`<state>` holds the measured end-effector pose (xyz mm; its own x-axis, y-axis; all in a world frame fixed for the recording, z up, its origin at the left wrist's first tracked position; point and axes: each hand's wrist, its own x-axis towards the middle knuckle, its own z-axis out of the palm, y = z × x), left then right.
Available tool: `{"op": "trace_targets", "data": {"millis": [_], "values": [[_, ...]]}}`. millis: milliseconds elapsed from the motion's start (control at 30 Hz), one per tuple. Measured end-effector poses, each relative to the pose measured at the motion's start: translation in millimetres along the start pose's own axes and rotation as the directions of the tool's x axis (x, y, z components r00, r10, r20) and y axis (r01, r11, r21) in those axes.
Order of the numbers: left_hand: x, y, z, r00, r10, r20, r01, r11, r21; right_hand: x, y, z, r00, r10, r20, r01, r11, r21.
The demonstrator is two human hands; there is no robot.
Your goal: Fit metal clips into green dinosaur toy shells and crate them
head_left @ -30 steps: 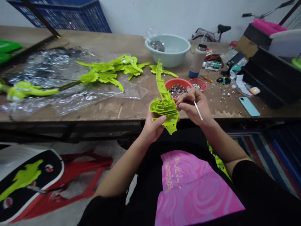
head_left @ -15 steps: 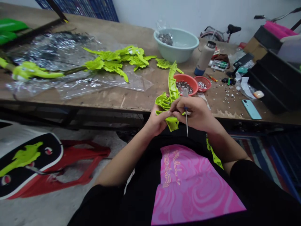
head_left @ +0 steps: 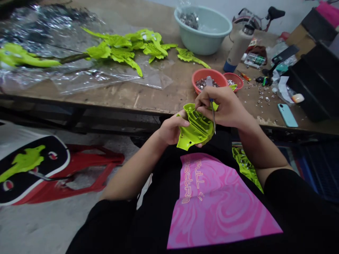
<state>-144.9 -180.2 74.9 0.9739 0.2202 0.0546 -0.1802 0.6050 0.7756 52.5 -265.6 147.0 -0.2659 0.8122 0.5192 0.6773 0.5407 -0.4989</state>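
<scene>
My left hand [head_left: 171, 131] grips a lime green plastic toy part [head_left: 197, 127] from the left side, just in front of the table edge, its ribbed inner side facing up. My right hand [head_left: 225, 107] is closed around a thin screwdriver [head_left: 212, 111] with a clear handle, its shaft pointing down along the part's right side. The fingertips of that hand rest on the top of the part. Just behind the hands stands an orange bowl [head_left: 203, 74] of small metal screws, with a smaller red bowl [head_left: 237, 78] beside it.
Several more green parts [head_left: 127, 47] lie on clear plastic sheet [head_left: 79, 76] on the wooden table [head_left: 159, 95]. A pale green basin [head_left: 205, 33], a bottle [head_left: 238, 47], a phone [head_left: 287, 114], loose screws and black trays [head_left: 315, 74] sit to the right. A red stool [head_left: 87, 169] is on the floor at left.
The green part has been turned from upright to lying flat and lower in my hands. My right hand with the screwdriver shifted onto its top. The view tilted downward.
</scene>
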Motion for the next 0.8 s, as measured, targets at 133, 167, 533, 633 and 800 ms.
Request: {"op": "trace_targets", "data": {"millis": [133, 167, 533, 633, 800], "values": [[-1.4, -1.1, -1.1, 1.000, -0.007, -0.009, 0.008, 1.000, 0.023, -1.6, 2.8, 5.3, 0.997, -0.078, 0.007, 0.078, 0.994, -0.074], [-1.4, -1.4, -2.2, 1.000, -0.008, -0.006, 0.008, 1.000, 0.025, -1.9, 3.6, 6.2, 0.995, -0.094, 0.010, 0.095, 0.991, -0.098], [0.0, -4.5, -4.4, 0.999, -0.006, 0.032, 0.006, 1.000, 0.000, -1.9, -0.2, 2.9, 0.995, -0.071, 0.076, 0.083, 0.983, -0.164], [-0.2, -4.6, -4.2, 1.000, -0.026, 0.008, 0.026, 1.000, 0.014, -0.7, -0.6, 4.6, 0.994, 0.003, 0.109, 0.016, 0.985, -0.174], [1.7, -8.2, -2.7, 1.000, 0.000, -0.028, -0.001, 1.000, -0.012, -3.0, 1.7, 6.8, 0.999, 0.012, 0.045, -0.004, 0.986, -0.169]]}}
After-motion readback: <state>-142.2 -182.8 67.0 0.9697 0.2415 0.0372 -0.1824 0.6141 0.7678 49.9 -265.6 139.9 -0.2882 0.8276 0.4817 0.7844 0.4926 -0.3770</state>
